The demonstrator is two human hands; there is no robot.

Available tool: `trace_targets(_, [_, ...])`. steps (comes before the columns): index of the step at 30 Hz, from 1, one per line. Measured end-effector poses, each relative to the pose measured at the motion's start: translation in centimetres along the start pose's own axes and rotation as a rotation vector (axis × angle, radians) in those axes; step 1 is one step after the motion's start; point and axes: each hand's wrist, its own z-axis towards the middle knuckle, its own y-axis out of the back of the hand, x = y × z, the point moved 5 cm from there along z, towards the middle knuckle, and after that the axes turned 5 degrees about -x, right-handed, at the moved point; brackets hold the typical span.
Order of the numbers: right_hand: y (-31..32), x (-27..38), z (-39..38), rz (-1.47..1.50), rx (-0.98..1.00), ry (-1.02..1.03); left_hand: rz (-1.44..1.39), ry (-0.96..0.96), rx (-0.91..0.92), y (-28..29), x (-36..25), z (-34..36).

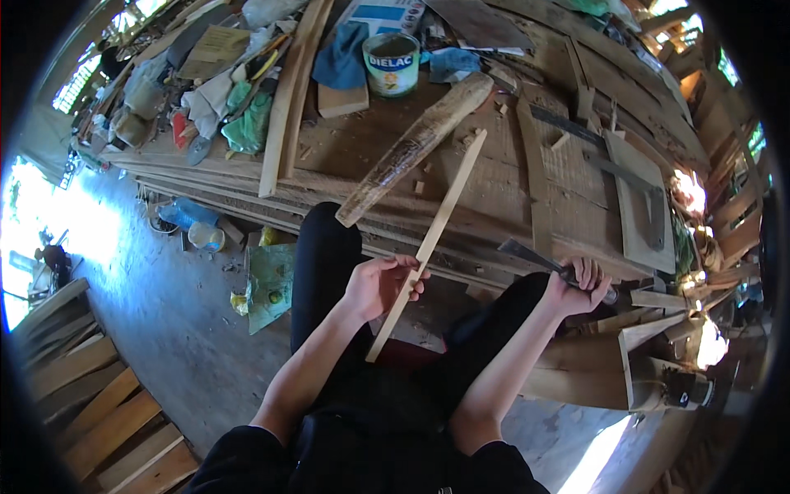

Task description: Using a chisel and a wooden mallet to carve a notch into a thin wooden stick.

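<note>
My left hand (pixel 380 286) is closed round a long, pale, narrow wooden strip (pixel 444 212), which slants from between my legs up over the bench edge. My right hand (pixel 583 285) grips a flat-bladed tool (pixel 524 253), like a chisel, its blade pointing left toward the strip without touching it. Just behind the strip, a thicker, rough, shiny-faced length of wood (pixel 411 148) lies diagonally on the worn wooden bench (pixel 473 189). Small wood offcuts are scattered around it.
A metal can (pixel 392 78), blue cloths (pixel 337 62), a cluttered heap (pixel 193 99) and a metal square (pixel 654 206) are on the bench. Plastic bottles (pixel 185 214) lie beneath it. Stacked boards (pixel 95 395) stand at lower left, more timber (pixel 580 370) at right.
</note>
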Motion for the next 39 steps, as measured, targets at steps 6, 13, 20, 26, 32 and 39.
trace_targets(6, [0.1, 0.4, 0.1, 0.045, -0.045, 0.018, 0.063, -0.051, 0.053, 0.1, 0.0, 0.3])
trace_targets(13, [-0.1, 0.2, -0.4, 0.074, -0.014, 0.022, 0.287, -0.004, -0.180, 0.0, 0.2, 0.2])
trace_targets(20, [0.0, 0.6, -0.3, 0.114, -0.007, 0.042, 0.261, 0.157, -0.034, 0.0, 1.6, 1.0])
trace_targets(26, [0.0, 0.2, -0.2, 0.134, 0.006, 0.020, 0.356, 0.113, -0.109, 0.3, 2.3, 0.6])
trace_targets(32, [-0.6, 0.1, -0.1, 0.149, 0.030, 0.045, 0.433, 0.083, -0.119, 1.2, 2.5, 0.7])
trace_targets(39, [-1.1, 3.8, 5.7, -0.373, -0.646, 0.519, 0.897, 0.038, -0.194, 1.6, 4.5, -2.8])
